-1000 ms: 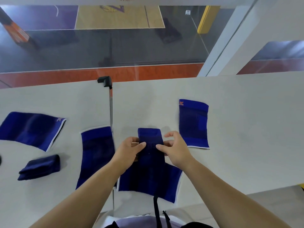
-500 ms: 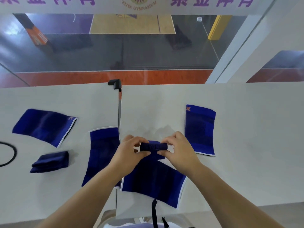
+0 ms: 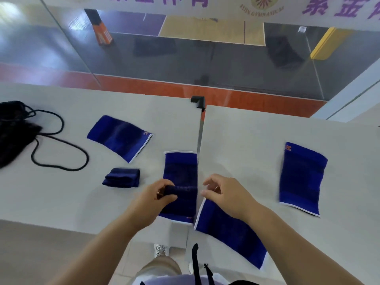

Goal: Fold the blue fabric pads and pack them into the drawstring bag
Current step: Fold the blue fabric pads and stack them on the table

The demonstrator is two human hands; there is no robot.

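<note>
Left hand (image 3: 156,199) pinches a rolled blue pad (image 3: 181,190) above the flat pads at the table seam, right hand (image 3: 224,194) open and empty beside it; roll may spring loose one-handed before reaching the far-left drawstring bag (image 3: 14,130).

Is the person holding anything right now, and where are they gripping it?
The left hand pinches a rolled-up dark blue fabric pad at its left end. The right hand is open, holding nothing.
</note>
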